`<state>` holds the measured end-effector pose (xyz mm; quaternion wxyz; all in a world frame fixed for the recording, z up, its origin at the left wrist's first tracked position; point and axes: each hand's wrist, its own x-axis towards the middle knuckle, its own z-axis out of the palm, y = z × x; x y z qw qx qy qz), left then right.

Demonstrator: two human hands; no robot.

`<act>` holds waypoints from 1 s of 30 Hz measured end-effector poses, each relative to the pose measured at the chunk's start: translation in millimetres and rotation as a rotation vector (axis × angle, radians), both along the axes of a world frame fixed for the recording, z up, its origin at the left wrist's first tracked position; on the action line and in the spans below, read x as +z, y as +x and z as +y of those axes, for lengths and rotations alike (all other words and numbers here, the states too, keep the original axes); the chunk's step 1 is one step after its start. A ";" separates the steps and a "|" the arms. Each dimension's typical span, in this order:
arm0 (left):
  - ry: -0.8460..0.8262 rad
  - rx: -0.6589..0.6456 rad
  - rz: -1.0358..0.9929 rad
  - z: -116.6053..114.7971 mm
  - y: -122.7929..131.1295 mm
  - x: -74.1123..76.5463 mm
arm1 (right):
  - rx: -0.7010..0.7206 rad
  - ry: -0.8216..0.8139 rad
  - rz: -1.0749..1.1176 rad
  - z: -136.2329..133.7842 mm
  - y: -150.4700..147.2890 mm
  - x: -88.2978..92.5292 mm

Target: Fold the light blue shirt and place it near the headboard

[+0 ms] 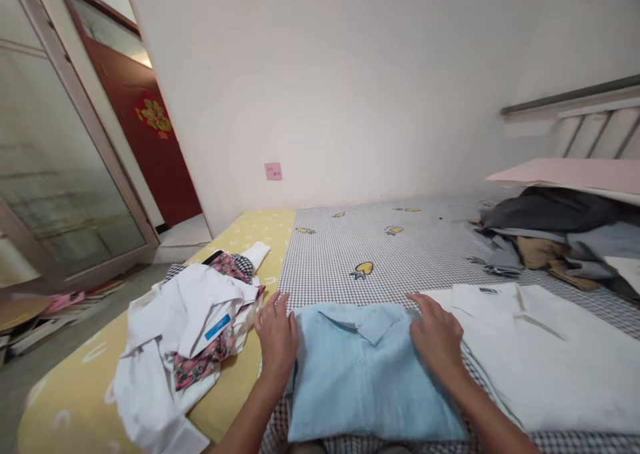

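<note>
A light blue shirt [370, 381] lies folded into a flat rectangle in front of me, collar toward the wall and buttons up. My left hand [277, 334] rests at its upper left edge, fingers stretched out and somewhat curved. At the upper right edge is my right hand [437, 334], its fingers spread in the same way. Neither hand has cloth gripped in it. Just right of my right hand lies a white shirt [555, 361], folded flat with its collar at the top.
At left, a loose heap of white and floral clothes [187, 307] lies on yellow bedding [70, 387]. Checked bedding [325, 261] with pineapple prints reaches the wall. Dark and brown clothes [545, 247] are piled at the right beneath a pink sheet [570, 174], near a bed rail [570, 101].
</note>
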<state>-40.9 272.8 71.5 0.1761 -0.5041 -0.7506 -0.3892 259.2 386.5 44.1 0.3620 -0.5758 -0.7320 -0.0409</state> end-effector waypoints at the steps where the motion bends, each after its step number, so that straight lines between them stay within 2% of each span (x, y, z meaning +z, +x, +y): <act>1: 0.039 -0.038 -0.029 -11.8 -5.0 -5.7 | 0.086 0.030 0.024 -3.7 -2.1 2.5; 3: 0.087 -0.048 -0.167 -36.3 -15.3 -17.4 | 0.224 0.061 0.025 -12.4 -7.3 3.1; 5: 0.060 0.006 -0.361 -57.4 -22.9 -26.5 | 0.266 0.049 -0.051 -20.8 -13.1 -5.6; 7: -0.016 0.039 -0.503 -71.0 -24.6 -32.0 | 0.232 -0.030 -0.169 -26.8 -17.9 -24.1; 9: -0.086 0.004 -0.569 -75.7 -19.9 -34.6 | 0.191 -0.136 -0.273 -28.9 -20.6 -47.4; 12: -0.163 -0.076 -0.631 -69.8 -4.8 -37.1 | 0.152 -0.192 -0.345 -26.4 -20.8 -75.7; 14: -0.208 -0.106 -0.675 -61.3 6.6 -39.7 | 0.145 -0.181 -0.353 -23.8 -19.7 -84.0; 18: -0.285 -0.144 -0.729 -43.1 24.2 -49.1 | 0.158 -0.185 -0.365 -22.1 -18.3 -82.6; 21: -0.335 -0.108 -0.777 -29.9 30.1 -56.7 | 0.158 -0.174 -0.375 -22.8 -18.7 -80.0; 26: -0.322 -0.078 -0.891 -11.1 27.0 -63.7 | 0.157 -0.181 -0.356 -23.1 -20.9 -78.8; 30: -0.321 -0.037 -0.947 -4.9 18.0 -67.1 | 0.164 -0.198 -0.331 -25.7 -24.5 -77.1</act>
